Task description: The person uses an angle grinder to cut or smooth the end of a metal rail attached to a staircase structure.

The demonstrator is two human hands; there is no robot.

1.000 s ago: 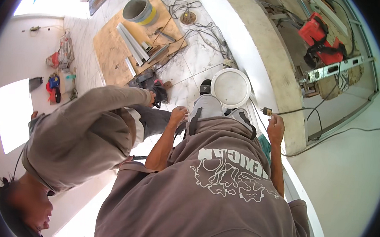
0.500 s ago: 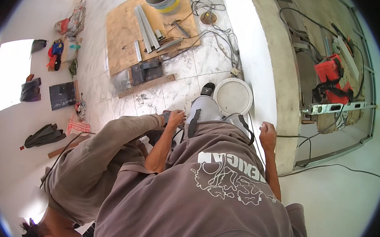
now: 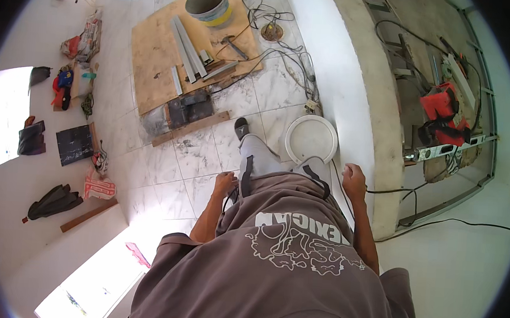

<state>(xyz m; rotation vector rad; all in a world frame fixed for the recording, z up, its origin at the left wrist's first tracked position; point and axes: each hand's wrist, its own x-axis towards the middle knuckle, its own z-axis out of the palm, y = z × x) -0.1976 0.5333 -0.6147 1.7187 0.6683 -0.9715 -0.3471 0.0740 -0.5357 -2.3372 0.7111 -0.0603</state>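
Tiled floor (image 3: pixel 271 95) carried pail (image 3: pixel 310 140). Right of pail, right hand (image 3: pixel 354 181) curled near cord (image 3: pixel 385 192): probably light, supple, best taken above ledge (image 3: pixel 382 117). Left of pail, left hand (image 3: pixel 225 184) curled; couldn't tell either grip.

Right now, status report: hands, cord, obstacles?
Left hand hangs low, grip unclear. Right hand curled near black cord, grip unclear. Round white container ahead of right leg.

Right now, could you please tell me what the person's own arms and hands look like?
The left hand and right hand are bare, with no gloves showing. The forearms are uncovered too, below the loose, short sleeves of a brownish-grey shirt. The sleeves look plain, without visible markings.
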